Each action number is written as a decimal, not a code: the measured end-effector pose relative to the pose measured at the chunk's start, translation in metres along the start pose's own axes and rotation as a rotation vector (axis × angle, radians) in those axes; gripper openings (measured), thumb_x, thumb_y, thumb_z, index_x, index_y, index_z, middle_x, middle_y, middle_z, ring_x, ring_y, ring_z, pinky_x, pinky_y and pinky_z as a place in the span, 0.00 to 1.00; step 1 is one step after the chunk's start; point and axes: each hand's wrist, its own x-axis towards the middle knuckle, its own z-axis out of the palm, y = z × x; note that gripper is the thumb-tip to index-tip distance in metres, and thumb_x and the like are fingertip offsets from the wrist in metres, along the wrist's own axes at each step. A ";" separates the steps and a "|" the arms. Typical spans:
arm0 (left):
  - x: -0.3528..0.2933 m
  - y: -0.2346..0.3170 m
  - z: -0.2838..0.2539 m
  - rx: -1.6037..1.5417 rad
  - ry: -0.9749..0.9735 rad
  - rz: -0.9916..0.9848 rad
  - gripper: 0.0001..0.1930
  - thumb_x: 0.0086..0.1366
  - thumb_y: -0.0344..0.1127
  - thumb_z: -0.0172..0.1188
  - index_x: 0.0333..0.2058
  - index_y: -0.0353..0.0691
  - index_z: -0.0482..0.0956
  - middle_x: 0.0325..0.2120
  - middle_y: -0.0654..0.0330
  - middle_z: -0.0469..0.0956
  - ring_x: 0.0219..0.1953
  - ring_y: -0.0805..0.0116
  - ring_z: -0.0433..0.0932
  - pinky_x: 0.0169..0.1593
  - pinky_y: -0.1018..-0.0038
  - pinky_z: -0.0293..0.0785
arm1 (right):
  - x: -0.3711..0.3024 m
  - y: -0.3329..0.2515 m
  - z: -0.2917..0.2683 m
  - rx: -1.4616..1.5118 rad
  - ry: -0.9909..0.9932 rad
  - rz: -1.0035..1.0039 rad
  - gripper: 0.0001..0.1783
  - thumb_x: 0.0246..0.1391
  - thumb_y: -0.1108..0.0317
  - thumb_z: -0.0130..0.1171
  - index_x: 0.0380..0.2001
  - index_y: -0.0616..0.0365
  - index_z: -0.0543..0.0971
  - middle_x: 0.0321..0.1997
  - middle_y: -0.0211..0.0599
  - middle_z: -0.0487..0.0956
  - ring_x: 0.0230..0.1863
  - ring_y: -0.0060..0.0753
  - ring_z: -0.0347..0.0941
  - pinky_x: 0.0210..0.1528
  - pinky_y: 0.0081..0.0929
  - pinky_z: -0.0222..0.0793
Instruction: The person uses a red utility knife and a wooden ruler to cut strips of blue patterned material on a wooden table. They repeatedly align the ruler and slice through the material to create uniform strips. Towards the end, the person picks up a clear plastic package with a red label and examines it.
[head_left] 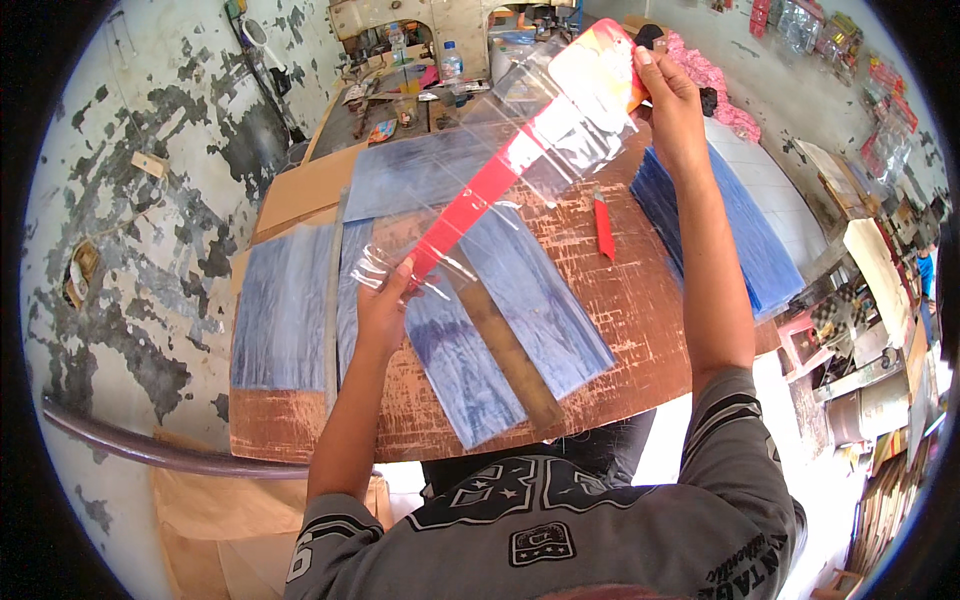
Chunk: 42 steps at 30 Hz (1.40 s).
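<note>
1. This is a small workshop that also looks like a shop — things are made and packed here.
2. In the middle stands a worn brown work table (pixel 640 310) with scratched, flaky paint.
3. Blue sheets (pixel 285 310) lie in stacks on it, from 9 o'clock over to 3 o'clock.
4. At 12 o'clock sits an old cream machine (pixel 440 25) with water bottles (pixel 452 62) and small tools near it.
5. The wall (pixel 150 230) at 9 o'clock is grey and peeling — an old, rough room.
6. At 2 o'clock little packed goods (pixel 880 90) hang in rows, like in a shop.
7. At 4 o'clock are crowded shelves (pixel 870 360) full of stuff.
</note>
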 end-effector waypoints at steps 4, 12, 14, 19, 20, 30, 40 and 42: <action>-0.018 0.002 -0.008 0.082 0.134 0.010 0.16 0.78 0.38 0.65 0.57 0.34 0.80 0.48 0.59 0.88 0.41 0.70 0.85 0.50 0.63 0.85 | -0.004 0.012 0.001 -0.078 -0.163 -0.014 0.19 0.79 0.51 0.58 0.46 0.55 0.87 0.32 0.23 0.83 0.28 0.14 0.77 0.30 0.18 0.71; -0.090 -0.003 0.004 0.106 0.330 -0.098 0.19 0.77 0.36 0.67 0.60 0.32 0.79 0.45 0.60 0.86 0.42 0.72 0.85 0.43 0.71 0.83 | -0.001 0.031 0.018 -0.126 -0.268 0.069 0.18 0.79 0.54 0.60 0.46 0.59 0.87 0.24 0.20 0.78 0.17 0.09 0.61 0.19 0.16 0.54; -0.106 -0.005 0.026 -0.009 0.344 -0.127 0.25 0.78 0.36 0.66 0.67 0.33 0.73 0.50 0.57 0.85 0.46 0.68 0.86 0.47 0.70 0.84 | 0.001 0.030 0.020 -0.126 -0.295 0.120 0.18 0.79 0.54 0.59 0.47 0.60 0.87 0.24 0.21 0.78 0.16 0.09 0.63 0.19 0.16 0.56; -0.131 -0.014 0.026 -0.127 0.112 -0.256 0.35 0.79 0.39 0.64 0.77 0.39 0.61 0.58 0.50 0.83 0.53 0.58 0.87 0.53 0.62 0.86 | 0.004 0.041 0.014 -0.081 -0.322 0.158 0.18 0.79 0.54 0.59 0.48 0.59 0.86 0.24 0.20 0.78 0.17 0.10 0.66 0.20 0.16 0.60; -0.135 -0.013 0.035 -0.119 0.117 -0.295 0.34 0.78 0.42 0.65 0.76 0.40 0.63 0.57 0.49 0.83 0.54 0.56 0.86 0.51 0.61 0.85 | 0.004 0.042 0.011 -0.082 -0.323 0.157 0.18 0.79 0.55 0.59 0.49 0.59 0.86 0.24 0.20 0.78 0.18 0.10 0.67 0.20 0.16 0.61; -0.125 0.010 0.055 -0.803 0.324 -0.487 0.61 0.65 0.91 0.38 0.75 0.40 0.68 0.59 0.36 0.81 0.50 0.37 0.85 0.53 0.39 0.80 | 0.005 0.066 -0.002 -0.071 -0.356 0.204 0.18 0.79 0.57 0.59 0.53 0.61 0.86 0.24 0.21 0.79 0.18 0.11 0.68 0.22 0.16 0.64; -0.111 -0.020 0.044 -0.829 -0.242 -0.614 0.62 0.64 0.83 0.51 0.72 0.23 0.66 0.66 0.35 0.75 0.58 0.41 0.80 0.63 0.46 0.75 | 0.003 0.053 0.009 -0.080 -0.403 0.165 0.17 0.79 0.57 0.60 0.50 0.62 0.87 0.24 0.22 0.78 0.18 0.11 0.68 0.21 0.17 0.63; -0.108 -0.005 0.063 -0.633 -0.230 -0.624 0.60 0.65 0.81 0.54 0.71 0.23 0.67 0.64 0.36 0.76 0.56 0.45 0.81 0.61 0.50 0.76 | 0.000 0.045 0.012 -0.070 -0.417 0.176 0.17 0.79 0.58 0.60 0.50 0.62 0.87 0.24 0.22 0.78 0.18 0.11 0.67 0.21 0.17 0.63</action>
